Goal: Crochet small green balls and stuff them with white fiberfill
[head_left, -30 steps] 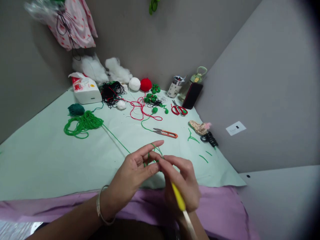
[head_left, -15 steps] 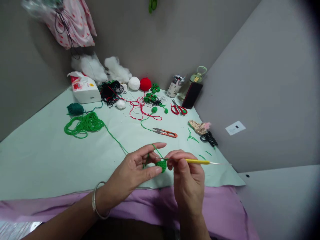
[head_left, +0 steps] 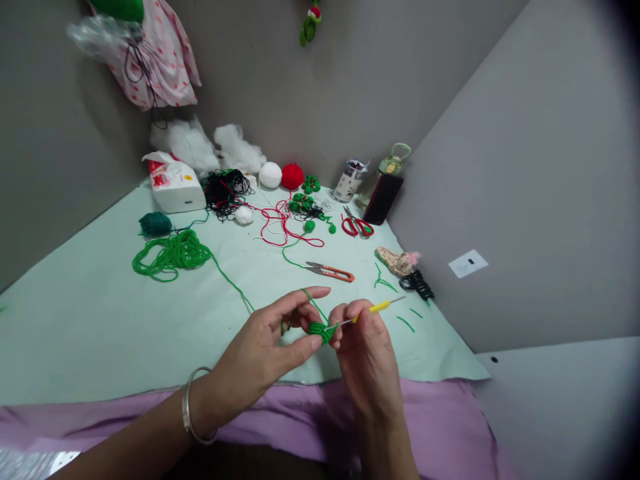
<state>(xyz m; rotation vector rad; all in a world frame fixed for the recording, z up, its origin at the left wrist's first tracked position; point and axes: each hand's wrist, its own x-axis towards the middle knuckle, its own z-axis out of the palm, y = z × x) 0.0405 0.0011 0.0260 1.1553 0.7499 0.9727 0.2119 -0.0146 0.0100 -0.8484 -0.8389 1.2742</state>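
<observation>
My left hand [head_left: 273, 337] pinches a small green crochet piece [head_left: 321, 331] between thumb and fingers. Green yarn runs over its raised index finger and down to the piece. In my right hand [head_left: 367, 340] is a crochet hook [head_left: 379, 307] with a yellow handle, its metal tip at the piece's upper edge. The right fingertips are at the piece's right side. A skein of green yarn [head_left: 175, 255] lies to the left, its strand leading to my left hand.
Orange thread snips [head_left: 330, 271] lie just beyond my hands, red-handled scissors [head_left: 357, 225] farther back. Behind are a red yarn ball [head_left: 293, 177], a white yarn ball [head_left: 271, 175], black yarn [head_left: 227, 193], a tissue pack [head_left: 177, 187] and a phone [head_left: 383, 199]. A hair claw [head_left: 419, 285] is at right.
The crochet hook has tilted, its handle end swinging up and left, and its tip has moved down and right onto the green piece. My right hand has shifted slightly left.
</observation>
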